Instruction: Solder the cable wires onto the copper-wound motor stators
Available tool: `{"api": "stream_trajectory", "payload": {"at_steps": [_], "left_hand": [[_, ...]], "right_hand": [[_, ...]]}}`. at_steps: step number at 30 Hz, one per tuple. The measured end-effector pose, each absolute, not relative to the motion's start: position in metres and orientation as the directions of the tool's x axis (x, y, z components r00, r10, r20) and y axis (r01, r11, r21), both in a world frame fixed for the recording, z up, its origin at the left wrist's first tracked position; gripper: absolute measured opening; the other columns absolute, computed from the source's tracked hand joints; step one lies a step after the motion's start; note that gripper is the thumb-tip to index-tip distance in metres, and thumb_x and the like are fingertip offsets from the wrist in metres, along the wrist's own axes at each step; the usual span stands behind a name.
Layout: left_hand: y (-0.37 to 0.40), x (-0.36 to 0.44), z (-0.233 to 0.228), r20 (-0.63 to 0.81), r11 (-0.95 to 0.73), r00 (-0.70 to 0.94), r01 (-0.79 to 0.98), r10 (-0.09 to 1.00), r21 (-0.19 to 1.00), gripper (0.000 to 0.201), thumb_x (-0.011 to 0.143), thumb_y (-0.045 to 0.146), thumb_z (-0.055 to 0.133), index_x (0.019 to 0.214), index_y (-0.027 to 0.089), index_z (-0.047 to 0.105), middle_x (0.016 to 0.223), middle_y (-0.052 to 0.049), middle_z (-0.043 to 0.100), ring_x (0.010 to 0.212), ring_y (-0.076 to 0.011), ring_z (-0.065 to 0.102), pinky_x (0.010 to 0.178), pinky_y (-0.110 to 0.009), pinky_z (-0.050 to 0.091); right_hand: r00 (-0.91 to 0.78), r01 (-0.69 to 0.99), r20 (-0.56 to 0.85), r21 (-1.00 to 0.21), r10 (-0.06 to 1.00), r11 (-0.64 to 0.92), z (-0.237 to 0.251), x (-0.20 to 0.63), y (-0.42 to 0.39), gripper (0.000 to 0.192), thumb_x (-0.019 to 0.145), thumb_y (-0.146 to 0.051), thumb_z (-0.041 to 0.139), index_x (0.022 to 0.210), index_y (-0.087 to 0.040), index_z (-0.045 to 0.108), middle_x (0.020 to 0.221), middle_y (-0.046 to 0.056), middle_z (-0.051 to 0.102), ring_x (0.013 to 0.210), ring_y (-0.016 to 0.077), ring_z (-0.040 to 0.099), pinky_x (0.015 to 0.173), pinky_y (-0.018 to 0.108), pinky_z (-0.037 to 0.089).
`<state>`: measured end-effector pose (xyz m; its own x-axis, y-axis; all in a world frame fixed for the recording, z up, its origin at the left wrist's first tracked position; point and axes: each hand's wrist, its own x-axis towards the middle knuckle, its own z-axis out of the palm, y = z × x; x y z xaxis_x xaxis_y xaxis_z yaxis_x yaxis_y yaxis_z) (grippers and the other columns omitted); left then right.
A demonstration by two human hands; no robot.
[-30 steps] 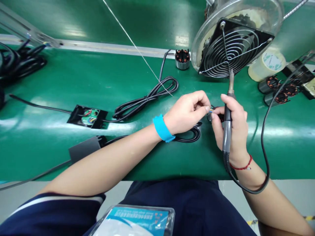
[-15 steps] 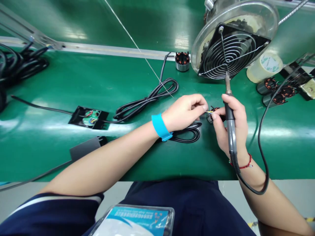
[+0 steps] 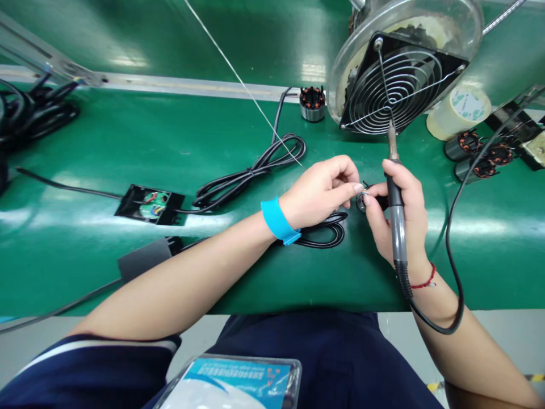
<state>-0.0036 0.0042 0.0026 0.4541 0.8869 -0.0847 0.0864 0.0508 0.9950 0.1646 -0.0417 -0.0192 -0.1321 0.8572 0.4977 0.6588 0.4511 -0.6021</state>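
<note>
My left hand (image 3: 321, 190), with a blue wrist strap (image 3: 279, 221), pinches the ends of thin wires (image 3: 365, 193) between thumb and fingertips. Those wires run to a small motor stator (image 3: 361, 203), mostly hidden behind my right fingers. My right hand (image 3: 411, 213) is closed around a soldering iron (image 3: 399, 227), its tip pointing up and away from me. Thumb and index finger of that same hand also press at the wires, close to the left fingertips. A coiled black cable (image 3: 327, 233) lies under my left wrist.
A fan with a wire grille (image 3: 394, 94) stands behind my right hand. Solder wire (image 3: 242, 82) hangs down at the centre. Stators (image 3: 313, 108) stand at the back and right. An open circuit box (image 3: 149, 203), a grey box (image 3: 145, 260) and a tape roll (image 3: 460, 113) rest on the bench.
Both hands stay almost in place. My fingertips have shifted slightly on the wires, and the coloured strands show less. The view has moved a little.
</note>
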Motion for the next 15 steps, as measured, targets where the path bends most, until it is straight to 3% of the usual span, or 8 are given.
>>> {"api": "stream_trajectory", "payload": {"at_steps": [7,11,15], "left_hand": [[0.002,-0.001,0.001,0.015,-0.108,0.413,0.203,0.910,0.973,0.011,0.081,0.012,0.060,0.076,0.016,0.052,0.067,0.004,0.052,0.059,-0.0069,0.046,0.054,-0.018,0.038],[0.004,-0.004,0.010,-0.154,0.048,0.454,0.236,0.878,0.971,0.009,0.085,0.009,0.056,0.081,0.016,0.051,0.067,0.005,0.053,0.055,-0.0059,0.049,0.052,-0.018,0.040],[0.008,-0.006,0.024,-0.341,0.186,0.486,0.339,0.804,0.922,0.018,0.090,0.006,0.052,0.073,0.013,0.053,0.065,0.003,0.056,0.050,-0.0035,0.049,0.049,-0.016,0.038]], "right_hand": [[-0.152,0.648,0.542,-0.577,0.826,0.498,-0.018,0.165,-0.041,0.050,0.092,-0.024,0.058,0.138,-0.037,0.043,0.093,-0.002,0.069,0.090,0.0211,0.064,0.089,0.045,0.051],[-0.150,0.628,0.546,-0.591,0.824,0.506,-0.019,0.164,-0.042,0.049,0.094,-0.025,0.057,0.139,-0.037,0.043,0.092,-0.002,0.068,0.091,0.0214,0.063,0.091,0.045,0.049],[-0.145,0.622,0.518,-0.615,0.843,0.485,-0.019,0.164,-0.042,0.047,0.094,-0.026,0.056,0.138,-0.036,0.043,0.094,-0.002,0.067,0.089,0.0211,0.063,0.093,0.047,0.049]]}}
